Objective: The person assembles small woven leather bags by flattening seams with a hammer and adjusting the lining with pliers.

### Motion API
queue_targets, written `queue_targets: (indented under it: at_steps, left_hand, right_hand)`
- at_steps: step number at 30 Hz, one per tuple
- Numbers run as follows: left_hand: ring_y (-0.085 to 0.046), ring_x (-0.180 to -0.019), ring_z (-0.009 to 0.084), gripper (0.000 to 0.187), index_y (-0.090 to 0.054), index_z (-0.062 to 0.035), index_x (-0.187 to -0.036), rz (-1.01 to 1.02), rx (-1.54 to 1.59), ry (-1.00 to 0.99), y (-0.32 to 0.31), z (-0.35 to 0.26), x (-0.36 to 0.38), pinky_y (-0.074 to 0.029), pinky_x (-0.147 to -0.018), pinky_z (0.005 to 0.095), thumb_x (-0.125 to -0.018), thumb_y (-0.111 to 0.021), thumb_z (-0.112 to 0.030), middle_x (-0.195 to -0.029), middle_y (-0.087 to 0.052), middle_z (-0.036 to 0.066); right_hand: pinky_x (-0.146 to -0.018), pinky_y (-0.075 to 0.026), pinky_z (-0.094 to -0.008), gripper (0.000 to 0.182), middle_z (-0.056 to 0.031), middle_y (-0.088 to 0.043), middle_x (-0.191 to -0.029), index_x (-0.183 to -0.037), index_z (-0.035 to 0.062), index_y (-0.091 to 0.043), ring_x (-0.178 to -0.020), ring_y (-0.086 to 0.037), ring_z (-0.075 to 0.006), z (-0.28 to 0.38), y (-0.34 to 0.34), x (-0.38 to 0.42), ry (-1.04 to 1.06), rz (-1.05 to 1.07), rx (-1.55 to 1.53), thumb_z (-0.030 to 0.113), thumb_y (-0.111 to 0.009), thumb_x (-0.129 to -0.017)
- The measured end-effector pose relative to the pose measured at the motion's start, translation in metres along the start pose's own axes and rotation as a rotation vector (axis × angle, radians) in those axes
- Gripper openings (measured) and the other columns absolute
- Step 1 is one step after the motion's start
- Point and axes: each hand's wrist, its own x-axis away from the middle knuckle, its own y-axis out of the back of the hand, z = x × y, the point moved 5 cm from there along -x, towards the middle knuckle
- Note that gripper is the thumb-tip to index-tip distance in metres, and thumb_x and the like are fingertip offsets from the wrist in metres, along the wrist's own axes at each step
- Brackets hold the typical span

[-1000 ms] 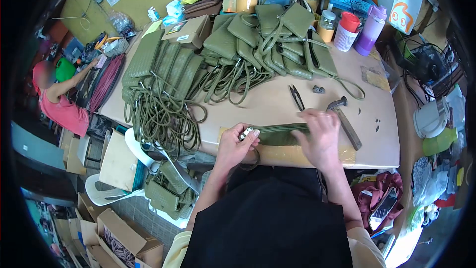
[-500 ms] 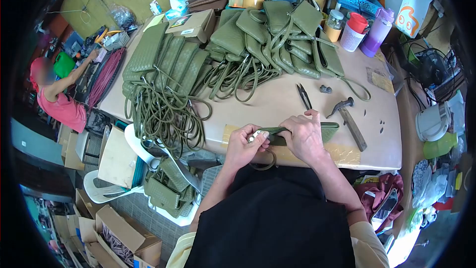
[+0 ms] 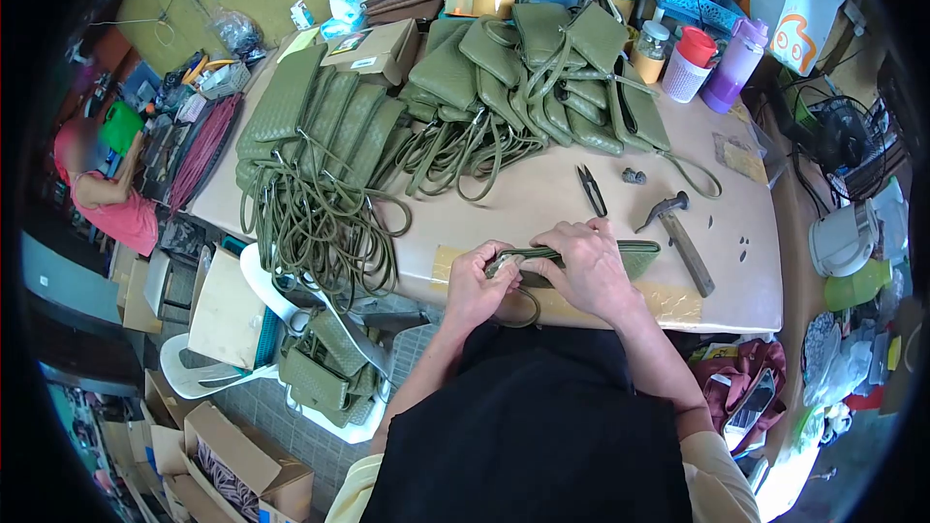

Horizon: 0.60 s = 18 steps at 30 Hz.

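An olive-green woven pouch (image 3: 639, 257) lies at the table's front edge, seen along its zipped top. My left hand (image 3: 476, 283) pinches its left end, thumb and fingers together; what sits under the thumb is hidden. My right hand (image 3: 587, 269) grips the pouch along its top edge, fingers on the far side and thumb on the near side. A strap loop (image 3: 523, 310) hangs below the left end. Beyond my right hand lie black thread snips (image 3: 592, 192), and a hammer (image 3: 686, 250) rests to the right.
Green pouches with straps are stacked at the table's left (image 3: 320, 126) and heaped at the back (image 3: 528, 77). A purple bottle (image 3: 736, 66) and a red-lidded cup (image 3: 691, 65) stand back right. More pouches lie on a white chair (image 3: 329, 368). A person in pink (image 3: 111, 199) works far left.
My left thumb has shifted over the pouch's end, and the whitish piece at those fingertips shows less. My right index finger has lowered onto the pouch. The other person's arm has drawn back.
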Motion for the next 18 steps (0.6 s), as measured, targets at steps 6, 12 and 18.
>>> queue_targets:
  at_steps: [6, 12, 18]
  left_hand:
    - [-0.058, -0.061, 0.0067, 0.012, -0.063, 0.0028, -0.091, 0.049, 0.001, -0.042, 0.004, 0.006, -0.002, -0.049, -0.057, 0.0216, -0.09, -0.063, -0.009, -0.07, -0.063, 0.003]
    - [-0.057, -0.061, 0.0061, 0.012, -0.062, 0.0024, -0.092, 0.078, 0.056, -0.032, 0.003, 0.011, -0.003, -0.049, -0.057, 0.0217, -0.091, -0.063, -0.009, -0.07, -0.062, 0.002]
    - [-0.057, -0.062, 0.0059, 0.012, -0.061, 0.0027, -0.094, 0.052, 0.051, -0.093, 0.001, 0.004, 0.004, -0.049, -0.057, 0.0212, -0.091, -0.064, -0.008, -0.071, -0.062, 0.003]
  right_hand:
    - [-0.086, -0.039, -0.0392, 0.017, -0.0116, -0.068, -0.076, -0.083, 0.0055, -0.07, -0.073, -0.063, -0.0303, -0.008, -0.013, -0.006, -0.097, 0.179, -0.075, 0.022, -0.067, -0.084]
    - [-0.088, -0.039, -0.0418, 0.022, -0.0117, -0.065, -0.069, -0.078, 0.0059, -0.067, -0.067, -0.063, -0.0303, -0.011, -0.017, -0.005, -0.083, 0.164, -0.087, 0.027, -0.065, -0.085]
    - [-0.091, -0.038, -0.0396, 0.018, -0.0079, -0.067, -0.079, -0.087, 0.008, -0.069, -0.082, -0.063, -0.027, -0.002, -0.006, 0.0, -0.008, 0.097, -0.083, 0.026, -0.068, -0.083]
